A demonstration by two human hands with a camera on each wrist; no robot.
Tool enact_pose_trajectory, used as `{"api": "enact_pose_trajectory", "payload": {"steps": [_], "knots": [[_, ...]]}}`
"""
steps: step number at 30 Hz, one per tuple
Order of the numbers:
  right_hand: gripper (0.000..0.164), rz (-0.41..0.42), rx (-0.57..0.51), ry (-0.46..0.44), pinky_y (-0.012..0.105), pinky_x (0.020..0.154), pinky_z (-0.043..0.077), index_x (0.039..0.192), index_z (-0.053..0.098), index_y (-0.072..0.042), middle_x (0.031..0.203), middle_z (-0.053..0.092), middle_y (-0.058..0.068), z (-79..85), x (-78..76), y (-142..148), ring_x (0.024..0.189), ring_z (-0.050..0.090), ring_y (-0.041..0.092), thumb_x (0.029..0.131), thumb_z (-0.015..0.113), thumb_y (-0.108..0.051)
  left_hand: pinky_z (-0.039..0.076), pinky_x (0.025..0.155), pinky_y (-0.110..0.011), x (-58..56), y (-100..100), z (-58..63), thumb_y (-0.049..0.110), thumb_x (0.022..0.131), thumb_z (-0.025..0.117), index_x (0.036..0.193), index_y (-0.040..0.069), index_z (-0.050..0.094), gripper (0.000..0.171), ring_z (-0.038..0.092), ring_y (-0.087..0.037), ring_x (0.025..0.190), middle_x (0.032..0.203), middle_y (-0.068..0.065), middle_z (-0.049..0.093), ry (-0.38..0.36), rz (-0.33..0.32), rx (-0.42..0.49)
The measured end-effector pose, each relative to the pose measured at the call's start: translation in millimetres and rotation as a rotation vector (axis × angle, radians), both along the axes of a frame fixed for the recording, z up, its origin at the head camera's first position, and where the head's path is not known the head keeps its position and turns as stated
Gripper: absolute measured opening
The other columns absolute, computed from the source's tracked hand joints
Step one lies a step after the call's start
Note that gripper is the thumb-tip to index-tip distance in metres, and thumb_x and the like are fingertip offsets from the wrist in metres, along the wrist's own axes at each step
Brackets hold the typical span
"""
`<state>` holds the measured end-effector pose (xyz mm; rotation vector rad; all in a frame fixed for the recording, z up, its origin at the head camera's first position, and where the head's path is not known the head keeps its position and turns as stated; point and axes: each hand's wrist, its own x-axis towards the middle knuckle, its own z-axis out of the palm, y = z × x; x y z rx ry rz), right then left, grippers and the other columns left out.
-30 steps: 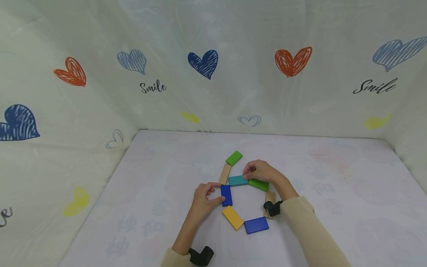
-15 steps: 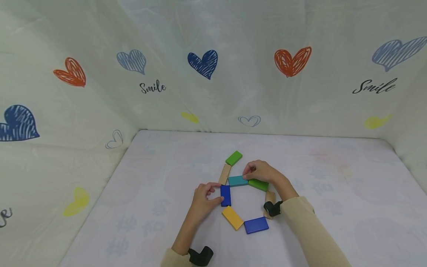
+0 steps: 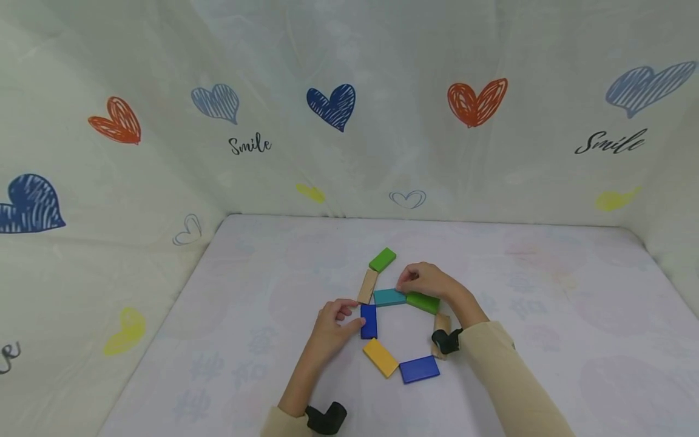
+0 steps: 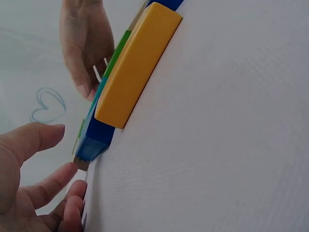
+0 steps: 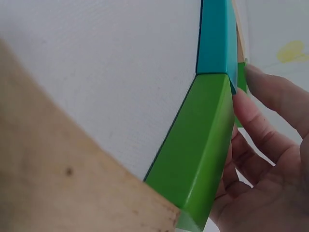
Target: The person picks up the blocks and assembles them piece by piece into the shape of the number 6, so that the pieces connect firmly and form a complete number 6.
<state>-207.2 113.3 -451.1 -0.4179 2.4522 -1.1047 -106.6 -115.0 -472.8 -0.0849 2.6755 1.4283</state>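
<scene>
Several rectangular blocks form a ring on the table in the head view. My left hand point(image 3: 331, 328) is at the ring's left side, beside a blue block point(image 3: 369, 321). In the left wrist view its thumb stands apart from that block, and a fingertip is by the end of a wooden block point(image 4: 81, 163). My right hand point(image 3: 426, 280) is at the ring's far side, over the join of a teal block point(image 3: 388, 297) and a green block point(image 3: 423, 302). Its fingers are loosely bent against the teal block's outer side in the right wrist view, with the thumb held away.
A yellow block point(image 3: 380, 358) and another blue block point(image 3: 419, 369) make the near side. A wooden block point(image 3: 442, 325) on the right is partly hidden by the wrist camera. Beyond the ring, a wooden block point(image 3: 368, 286) leads to a green block point(image 3: 383, 260). A heart-printed sheet point(image 3: 349, 170) stands behind.
The blue block by my left hand has shifted slightly left at its near end and stands straighter. My left thumb has moved a little left. My right hand has stayed almost still.
</scene>
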Motion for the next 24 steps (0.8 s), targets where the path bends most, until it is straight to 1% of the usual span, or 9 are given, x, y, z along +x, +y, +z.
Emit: {"api": "enact_pose_trajectory", "payload": {"steps": [2,5,8,10,14,16,19,22,24], "knots": [[0.020,-0.014,0.007,0.000,0.026,0.071,0.041,0.094,0.063,-0.006,0.089,0.062,0.005,0.7,-0.4,-0.1,0.082,0.051,0.017,0.087,0.060,-0.025,0.041,0.076,-0.030,-2.7,-1.0,1.3,0.023,0.085,0.066,0.109,0.008,0.060,0.029,0.047,-0.017,0.088,0.094,-0.004,0.056,-0.013,0.014,-0.001],[0.022,-0.062,0.009,-0.006,0.025,0.068,0.041,0.097,0.060,-0.005,0.089,0.060,0.006,2.4,-0.4,-2.0,0.081,0.051,0.017,0.089,0.058,-0.026,0.043,0.071,-0.028,-9.4,-1.9,3.6,0.021,0.087,0.063,0.108,0.005,0.058,0.027,0.051,-0.015,0.081,0.089,-0.004,0.059,-0.010,0.022,-0.021],[0.027,-0.126,0.017,0.004,0.026,0.067,0.042,0.103,0.057,-0.003,0.091,0.059,0.009,5.1,-1.1,-6.1,0.081,0.052,0.018,0.091,0.056,-0.026,0.044,0.067,-0.026,-18.6,-1.0,6.5,0.019,0.088,0.061,0.109,0.003,0.058,0.027,0.053,-0.014,0.077,0.086,-0.005,0.060,0.015,0.014,-0.049],[0.032,-0.165,0.024,0.017,0.027,0.069,0.043,0.111,0.054,-0.001,0.095,0.059,0.011,6.1,-2.8,-10.3,0.083,0.054,0.020,0.091,0.055,-0.027,0.045,0.066,-0.026,-25.9,0.4,7.8,0.019,0.087,0.062,0.108,0.002,0.059,0.027,0.054,-0.014,0.075,0.084,-0.005,0.061,0.032,0.012,-0.064],[0.047,-0.203,0.024,0.046,0.034,0.076,0.046,0.131,0.044,-0.002,0.105,0.059,0.016,5.2,-8.7,-21.0,0.091,0.057,0.023,0.092,0.055,-0.027,0.043,0.063,-0.025,-39.5,3.9,9.7,0.021,0.085,0.065,0.103,0.004,0.063,0.025,0.053,-0.014,0.071,0.079,-0.004,0.061,0.031,0.012,-0.075],[0.052,-0.207,0.025,0.048,0.037,0.079,0.046,0.136,0.040,-0.005,0.108,0.058,0.017,4.3,-11.9,-26.3,0.093,0.057,0.024,0.091,0.055,-0.027,0.042,0.062,-0.025,-45.0,5.3,10.2,0.021,0.083,0.066,0.101,0.005,0.065,0.024,0.052,-0.013,0.069,0.077,-0.003,0.061,0.020,0.009,-0.080],[0.053,-0.221,0.043,0.034,0.040,0.084,0.045,0.138,0.040,-0.010,0.111,0.058,0.017,4.1,-16.1,-32.9,0.097,0.055,0.026,0.091,0.055,-0.029,0.039,0.059,-0.025,-50.8,6.1,11.4,0.020,0.081,0.067,0.098,0.006,0.068,0.021,0.050,-0.013,0.065,0.073,-0.002,0.060,0.013,0.001,-0.089],[0.054,-0.235,0.069,0.024,0.046,0.093,0.042,0.138,0.040,-0.011,0.120,0.056,0.019,5.1,-19.8,-36.9,0.107,0.054,0.031,0.091,0.056,-0.032,0.037,0.058,-0.025,-54.5,6.0,12.0,0.020,0.080,0.068,0.096,0.008,0.069,0.020,0.049,-0.012,0.063,0.070,-0.001,0.061,0.008,-0.004,-0.097],[0.054,-0.249,0.081,0.018,0.050,0.100,0.038,0.138,0.041,-0.011,0.128,0.052,0.020,5.9,-22.1,-38.5,0.118,0.049,0.034,0.091,0.057,-0.033,0.037,0.057,-0.024,-56.1,6.3,11.6,0.021,0.080,0.069,0.096,0.009,0.069,0.020,0.049,-0.012,0.062,0.069,-0.001,0.060,0.004,-0.011,-0.104]]}}
